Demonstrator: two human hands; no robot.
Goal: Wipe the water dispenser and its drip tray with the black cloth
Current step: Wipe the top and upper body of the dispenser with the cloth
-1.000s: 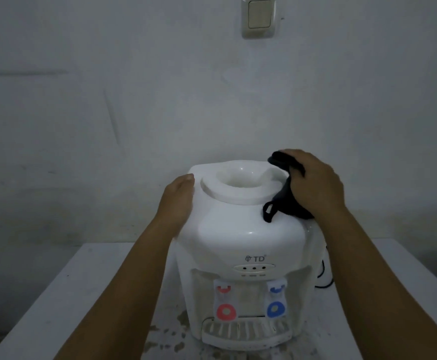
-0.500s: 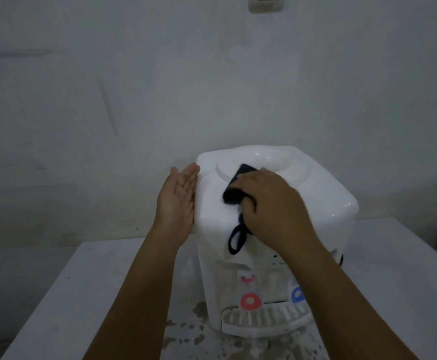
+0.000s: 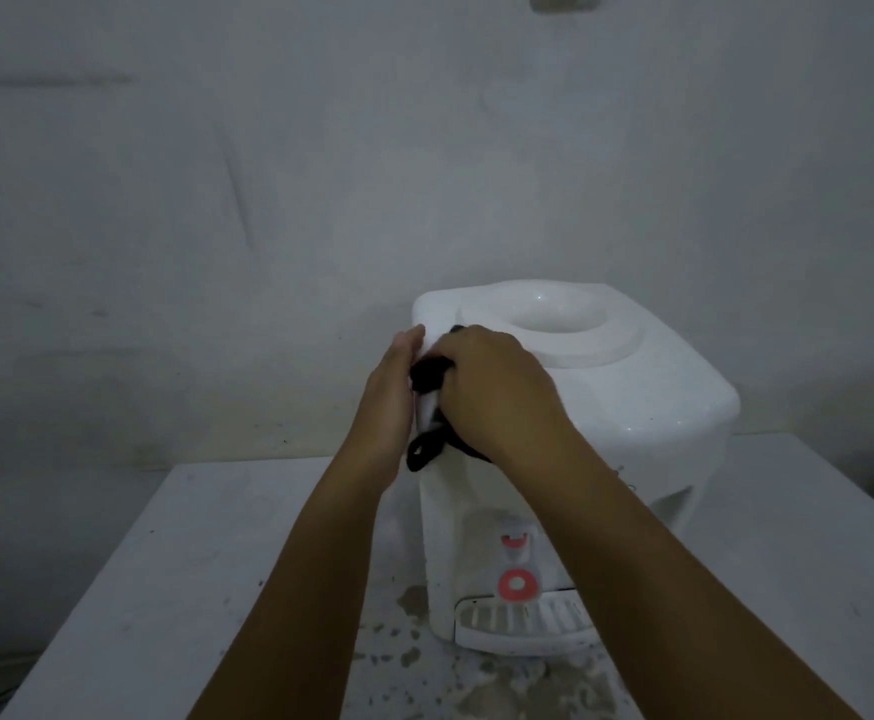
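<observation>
Cloth (image 3: pixel 427 379) now at dispenser's (image 3: pixel 632 402) left corner

white dispenser (image 3: pixel 632 407), black cloth (image 3: pixel 427 376) on corner

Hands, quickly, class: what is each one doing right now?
Left hand: open, fingers straight, flat against the dispenser's side.
Right hand: closed, holding the cloth against the dispenser's corner.

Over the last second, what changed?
The right hand carried the black cloth from the water dispenser's top right rear across to its upper left front corner, beside the left hand, which stayed braced on the left side. Grip on cloth unchanged; drip tray untouched.
</observation>
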